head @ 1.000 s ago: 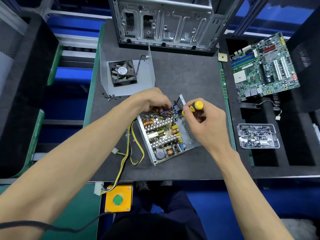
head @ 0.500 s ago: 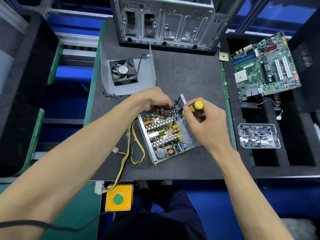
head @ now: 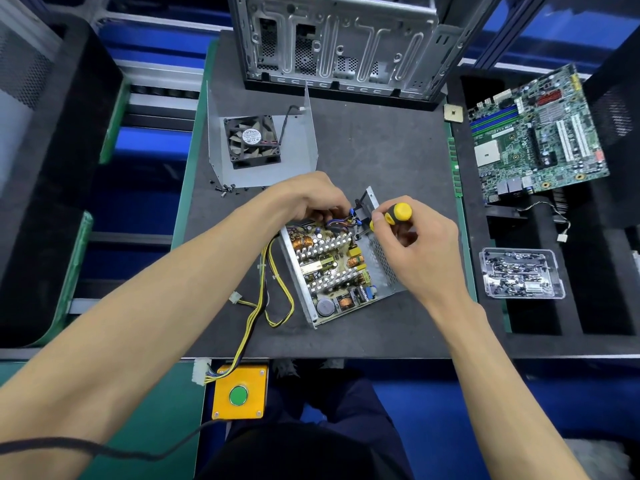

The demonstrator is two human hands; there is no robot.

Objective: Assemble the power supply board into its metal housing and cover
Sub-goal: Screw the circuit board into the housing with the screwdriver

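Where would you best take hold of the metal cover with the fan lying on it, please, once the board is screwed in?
Probably by one upright side wall of the metal cover, pinched over its top edge from above. Both walls stand free, while the fan loads the flat base. Lift level, or remove the fan first.

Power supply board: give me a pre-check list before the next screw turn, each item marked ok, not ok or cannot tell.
1. Board lies inside the metal housing: ok.
2. Right hand grips the screwdriver: ok.
3. Screwdriver tip seated in a screw: cannot tell, hidden by fingers and wires.
4. Left hand steadies the housing's far end: ok.
5. Spare screws within reach near the cover: ok.
6. Cable bundle trails outside the housing, clear of the tool: ok.
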